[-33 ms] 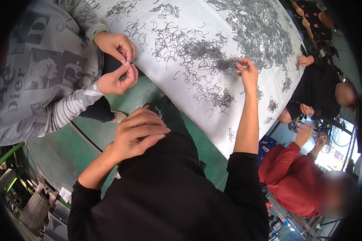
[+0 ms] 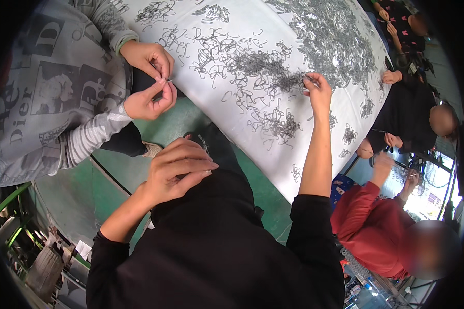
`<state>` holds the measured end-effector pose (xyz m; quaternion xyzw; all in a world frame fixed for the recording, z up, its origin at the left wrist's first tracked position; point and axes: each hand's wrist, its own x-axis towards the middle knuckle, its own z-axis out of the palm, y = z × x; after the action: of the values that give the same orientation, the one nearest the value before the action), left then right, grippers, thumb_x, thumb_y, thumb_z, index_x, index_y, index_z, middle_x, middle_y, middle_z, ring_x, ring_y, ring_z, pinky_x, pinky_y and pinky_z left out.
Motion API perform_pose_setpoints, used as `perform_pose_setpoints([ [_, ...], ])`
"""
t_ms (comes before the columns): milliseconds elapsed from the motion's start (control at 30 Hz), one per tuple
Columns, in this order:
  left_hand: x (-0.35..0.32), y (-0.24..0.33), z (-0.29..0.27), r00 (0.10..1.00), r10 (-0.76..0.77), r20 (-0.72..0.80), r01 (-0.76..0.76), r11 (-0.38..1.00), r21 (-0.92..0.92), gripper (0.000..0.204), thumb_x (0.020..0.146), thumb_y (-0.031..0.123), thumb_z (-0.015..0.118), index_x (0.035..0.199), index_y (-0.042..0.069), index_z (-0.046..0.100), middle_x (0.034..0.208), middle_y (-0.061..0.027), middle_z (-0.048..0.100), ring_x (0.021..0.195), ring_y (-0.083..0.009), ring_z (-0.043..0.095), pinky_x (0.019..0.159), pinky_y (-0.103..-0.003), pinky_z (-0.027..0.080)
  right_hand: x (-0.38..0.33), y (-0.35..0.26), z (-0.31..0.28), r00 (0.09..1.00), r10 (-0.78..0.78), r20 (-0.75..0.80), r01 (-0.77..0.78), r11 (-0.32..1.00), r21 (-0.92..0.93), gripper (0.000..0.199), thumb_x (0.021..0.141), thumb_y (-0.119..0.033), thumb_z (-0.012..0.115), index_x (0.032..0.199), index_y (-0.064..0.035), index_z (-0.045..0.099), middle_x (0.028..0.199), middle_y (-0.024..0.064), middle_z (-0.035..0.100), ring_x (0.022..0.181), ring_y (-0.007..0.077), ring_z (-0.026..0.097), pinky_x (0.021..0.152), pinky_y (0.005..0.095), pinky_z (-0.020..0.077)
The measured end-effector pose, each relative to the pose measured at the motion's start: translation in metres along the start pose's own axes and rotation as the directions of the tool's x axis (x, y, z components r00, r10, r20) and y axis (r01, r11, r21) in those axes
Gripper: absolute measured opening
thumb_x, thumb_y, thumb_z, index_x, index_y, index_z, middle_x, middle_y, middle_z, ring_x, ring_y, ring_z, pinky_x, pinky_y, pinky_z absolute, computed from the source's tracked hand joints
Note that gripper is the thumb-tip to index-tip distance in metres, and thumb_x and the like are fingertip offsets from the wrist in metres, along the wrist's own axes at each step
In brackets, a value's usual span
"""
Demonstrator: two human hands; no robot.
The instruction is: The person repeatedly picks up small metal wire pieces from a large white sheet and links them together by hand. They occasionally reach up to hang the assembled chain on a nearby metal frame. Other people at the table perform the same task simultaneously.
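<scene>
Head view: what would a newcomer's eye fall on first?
Probably the dark, curved pieces heaped on the white table, upper middle. The right hand is at their right end, the left hand curled, left of centre. At lower right, a co-worker's red top stands out.

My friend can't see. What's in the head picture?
A person's right hand is at a heap of bent wire pieces on a white table; their left hand curls away from it. At left, a co-worker in grey.

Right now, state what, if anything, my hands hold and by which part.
Right hand: at the pile of bent wires; whether it grips one, and by which part, cannot be told. Left hand: no held thing shows, but its palm is hidden.
</scene>
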<state>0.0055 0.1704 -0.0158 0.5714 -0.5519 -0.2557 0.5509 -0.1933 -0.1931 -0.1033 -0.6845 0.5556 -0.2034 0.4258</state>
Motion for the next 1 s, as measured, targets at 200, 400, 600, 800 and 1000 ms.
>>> perform_pose_setpoints([
  [200,-0.009,-0.011,0.017,1.0,0.006,0.012,-0.006,1.0,0.028,0.019,0.073,0.0,0.074,0.092,0.004,0.073,0.092,-0.0072,0.066,0.087,-0.0251,0.061,0.079,-0.037,0.05,0.028,-0.018,0.018,0.951,-0.291,0.108,0.283,0.955,0.085,0.025,0.084,-0.007,0.067,0.109,-0.0034,0.066,0.108,0.0084,0.067,0.088,0.0156,0.065,0.064,0.0283,0.0543],
  [400,-0.011,-0.024,0.029,1.0,0.017,-0.008,-0.017,0.999,0.048,0.02,0.072,-0.002,0.073,0.092,0.003,0.073,0.091,-0.0068,0.065,0.086,-0.0247,0.06,0.078,-0.036,0.05,0.015,0.018,0.003,0.975,0.003,0.224,0.068,0.949,-0.308,0.02,0.08,-0.02,0.072,0.099,-0.0126,0.074,0.087,0.0083,0.072,0.084,0.0193,0.068,0.073,0.0335,0.0524],
  [600,-0.015,-0.032,0.035,1.0,0.013,0.0,-0.013,0.999,0.031,0.021,0.072,-0.003,0.073,0.092,0.003,0.073,0.089,-0.0065,0.064,0.083,-0.0233,0.06,0.074,-0.034,0.05,-0.022,0.05,-0.002,0.987,0.16,0.001,-0.117,0.73,-0.674,0.018,0.082,-0.026,0.071,0.094,-0.0134,0.075,0.091,0.0067,0.073,0.083,0.0218,0.069,0.074,0.0341,0.0533],
  [800,-0.019,-0.033,0.038,1.0,0.012,0.02,-0.013,0.999,0.03,0.021,0.073,-0.003,0.073,0.093,0.003,0.073,0.089,-0.0066,0.064,0.083,-0.0227,0.06,0.073,-0.033,0.05,-0.027,0.041,0.022,0.927,0.352,-0.13,-0.341,0.647,-0.682,0.029,0.078,-0.037,0.073,0.095,-0.0135,0.076,0.098,0.0084,0.073,0.094,0.0258,0.069,0.081,0.036,0.0532],
  [1000,-0.022,-0.032,0.04,1.0,0.005,0.022,-0.005,1.0,0.005,0.019,0.073,-0.004,0.071,0.092,0.001,0.073,0.088,-0.0085,0.065,0.084,-0.0237,0.06,0.074,-0.034,0.049,-0.017,0.048,0.044,0.893,0.426,-0.147,-0.413,0.642,-0.646,0.033,0.08,-0.031,0.071,0.103,-0.0079,0.072,0.108,0.0133,0.07,0.103,0.0255,0.067,0.087,0.0362,0.0531],
])
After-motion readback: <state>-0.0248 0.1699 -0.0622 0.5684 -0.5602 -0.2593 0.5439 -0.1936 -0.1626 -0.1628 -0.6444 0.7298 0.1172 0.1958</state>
